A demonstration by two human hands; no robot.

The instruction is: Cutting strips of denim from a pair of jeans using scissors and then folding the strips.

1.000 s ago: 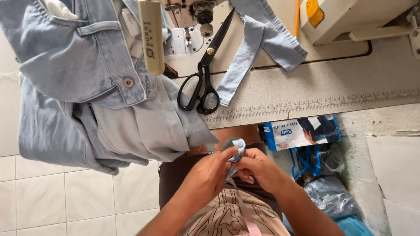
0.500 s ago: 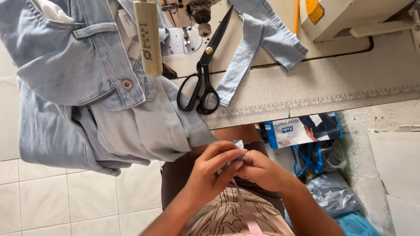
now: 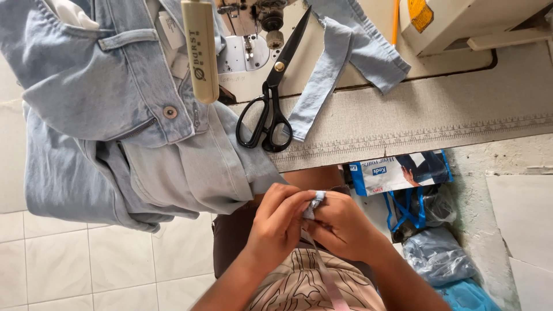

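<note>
Two hands, left (image 3: 279, 227) and right (image 3: 340, 224), meet over the lap, fingers curled inward, each grip pinched on one small denim scrap (image 3: 314, 201) between them. Beyond, on the surface (image 3: 432, 115), lie one pair of scissors (image 3: 271, 109), one denim strip (image 3: 322, 75) and one pair of jeans (image 3: 115, 115).

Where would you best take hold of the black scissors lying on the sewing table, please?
Probably by the looped handles of the black scissors: they lie nearest the table's front edge, with the closed blades pointing away toward the sewing machine, so come from the front.
</note>
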